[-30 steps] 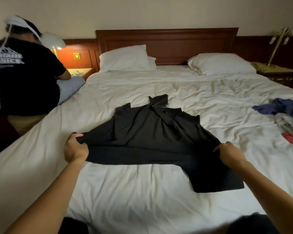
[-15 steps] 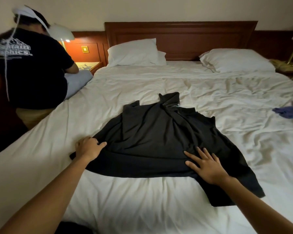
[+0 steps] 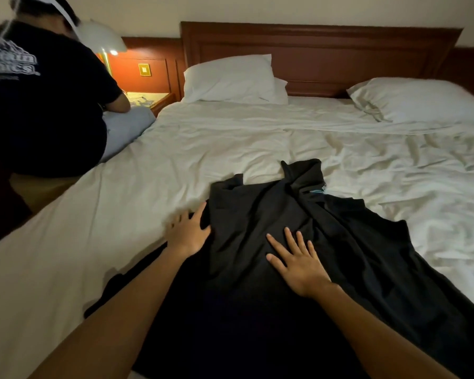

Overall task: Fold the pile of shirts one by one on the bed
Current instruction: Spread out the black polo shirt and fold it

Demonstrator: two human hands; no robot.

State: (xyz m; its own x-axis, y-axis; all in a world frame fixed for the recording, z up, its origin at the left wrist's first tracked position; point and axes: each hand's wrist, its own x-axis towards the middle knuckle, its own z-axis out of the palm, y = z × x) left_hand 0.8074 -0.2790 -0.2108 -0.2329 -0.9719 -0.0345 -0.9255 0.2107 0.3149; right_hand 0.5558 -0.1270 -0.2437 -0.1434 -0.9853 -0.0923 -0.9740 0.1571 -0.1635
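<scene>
A black shirt [image 3: 348,258] lies spread on the white bed [image 3: 175,165], collar end pointing toward the headboard and still creased near the top. My left hand [image 3: 188,232] lies flat at the shirt's left edge, fingers straight, partly on the sheet. My right hand [image 3: 298,262] presses flat on the middle of the shirt with fingers spread. Neither hand grips the cloth. The pile of other shirts is out of view.
A person in a black printed T-shirt [image 3: 39,99] sits at the bed's left edge, back turned. Two white pillows [image 3: 230,77] [image 3: 416,101] lean near the wooden headboard [image 3: 320,53]. A lit lamp [image 3: 104,39] stands over the left nightstand [image 3: 148,98].
Both hands let go of the shirt's lower edge and moved up the cloth, now lying flat. The camera moved closer and left; the clothes pile at right left the view.
</scene>
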